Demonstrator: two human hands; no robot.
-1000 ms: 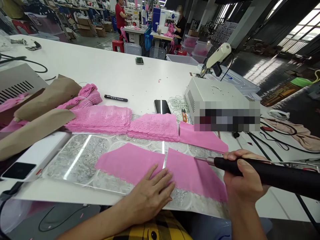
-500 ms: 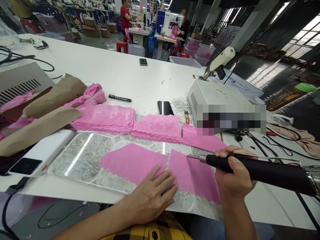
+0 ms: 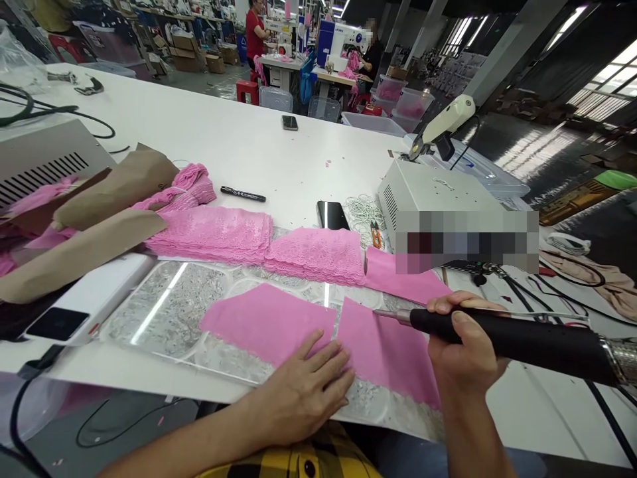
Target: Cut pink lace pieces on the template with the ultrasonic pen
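Two flat pink fabric pieces lie side by side, a left piece and a right piece, with a narrow gap between them. My left hand rests flat, fingers out, across their lower inner edges. My right hand is wrapped round a thick black handheld tool with a slim metal tip. That tip lies over the upper part of the right piece; whether it touches the cloth I cannot tell. Under the pieces is a clear patterned board.
Behind the pieces sit stacks of pink lace fabric and a plain pink piece. Farther back are a marker, a phone, orange-handled snips and a grey box machine. Brown paper and a white device stand left.
The view has shifted slightly, so the background sits a little farther right. Both hands, the tool and the two pink pieces hold nearly the same positions.
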